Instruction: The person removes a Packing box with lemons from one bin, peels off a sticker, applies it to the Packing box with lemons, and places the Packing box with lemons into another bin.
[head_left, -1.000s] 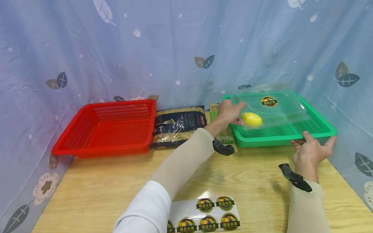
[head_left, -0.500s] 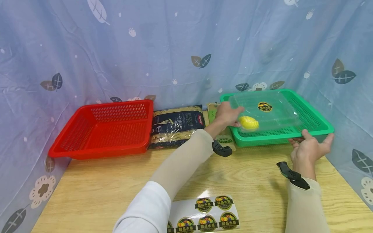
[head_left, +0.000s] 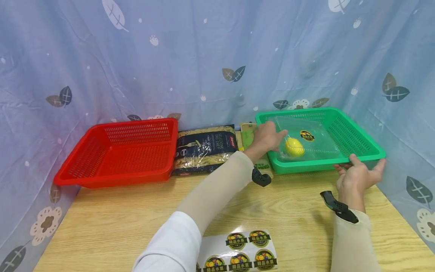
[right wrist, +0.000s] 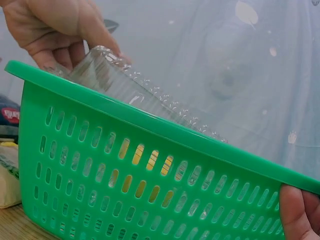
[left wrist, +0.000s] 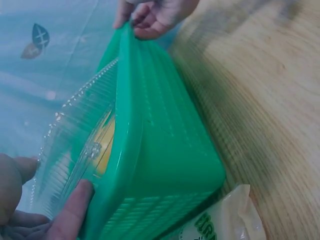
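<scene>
Right of centre, left hand point(head_left: 266, 136) grips a clear box point(head_left: 307, 141) inside the green basket point(head_left: 360, 145); right hand point(head_left: 357, 175) clasps its rim, steadying it.

wooden table point(head_left: 112, 223), baskets, pasta bag, perhaps sticker sheet point(head_left: 238, 251)

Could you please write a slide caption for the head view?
Left hand lowers a clear box with a lemon into the green basket.
</scene>
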{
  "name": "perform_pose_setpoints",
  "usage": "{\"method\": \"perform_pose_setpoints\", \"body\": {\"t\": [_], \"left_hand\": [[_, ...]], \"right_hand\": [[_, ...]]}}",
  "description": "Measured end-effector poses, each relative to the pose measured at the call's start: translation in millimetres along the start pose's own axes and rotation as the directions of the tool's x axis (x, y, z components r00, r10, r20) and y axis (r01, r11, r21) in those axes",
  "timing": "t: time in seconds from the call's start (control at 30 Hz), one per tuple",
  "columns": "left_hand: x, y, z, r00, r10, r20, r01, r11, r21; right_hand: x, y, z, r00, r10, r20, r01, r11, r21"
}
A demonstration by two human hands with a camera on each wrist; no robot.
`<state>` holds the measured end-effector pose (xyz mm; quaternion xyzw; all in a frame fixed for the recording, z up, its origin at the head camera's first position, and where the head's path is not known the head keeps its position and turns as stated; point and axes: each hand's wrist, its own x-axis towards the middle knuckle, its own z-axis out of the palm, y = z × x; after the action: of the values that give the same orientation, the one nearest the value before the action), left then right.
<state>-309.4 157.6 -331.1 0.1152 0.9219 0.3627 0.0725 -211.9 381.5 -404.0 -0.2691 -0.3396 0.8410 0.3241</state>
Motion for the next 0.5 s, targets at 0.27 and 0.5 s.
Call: {"method": "perform_pose_setpoints", "body": {"t": [0.27, 0.5], "left_hand": [[0.8, 0.0, -1.1, 0.999, 0.033, 0.042, -0.036, 0.996, 0.078], [0.0, 0.6, 0.2, 0.998, 0.065, 0.014, -0.066, 0.982, 0.179]], "right_hand": [[-0.5, 0.5, -0.8, 1.000, 0.011, 0.000, -0.011, 1.000, 0.004], [-1.2, -0.1, -1.9, 1.000, 0.003, -0.007, -0.003, 1.000, 0.003]]}}
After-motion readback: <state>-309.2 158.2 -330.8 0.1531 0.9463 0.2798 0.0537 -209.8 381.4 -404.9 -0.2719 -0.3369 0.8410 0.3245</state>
